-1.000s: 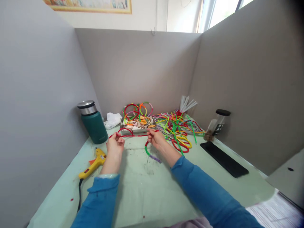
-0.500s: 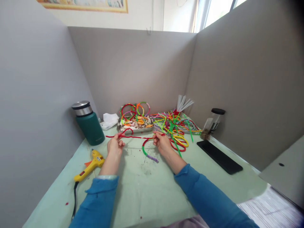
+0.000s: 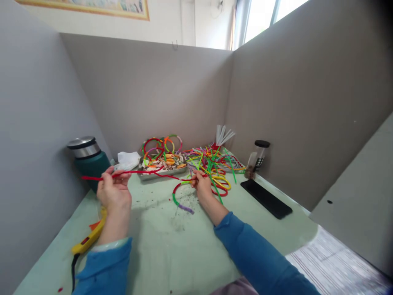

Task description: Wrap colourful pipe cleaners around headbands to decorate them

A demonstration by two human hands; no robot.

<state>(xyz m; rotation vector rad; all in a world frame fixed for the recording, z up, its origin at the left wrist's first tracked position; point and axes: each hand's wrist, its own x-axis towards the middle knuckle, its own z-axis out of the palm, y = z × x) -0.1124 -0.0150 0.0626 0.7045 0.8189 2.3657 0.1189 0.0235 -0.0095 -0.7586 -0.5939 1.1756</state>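
Note:
A length of red yarn runs across the table from hand to hand. My left hand pinches it at the left, and an end sticks out past the fingers in front of the green bottle. My right hand is closed at the other end of the strand, its fingertips by the upper end of a curved piece wrapped in red, green, purple and yellow-green. Whether those fingers also grip the curved piece I cannot tell. A yellow glue gun lies partly behind my left forearm.
Behind the hands stand a metal tray of coloured scraps, several wrapped rings and a tangle of coloured cords. White strips stick up behind. A black phone-like slab and a black-lidded jar sit right. Grey panels enclose the table.
My left hand has moved left and up with the red yarn, stretching it wider. The right hand stays near the curved piece. The view has shifted a little to the right.

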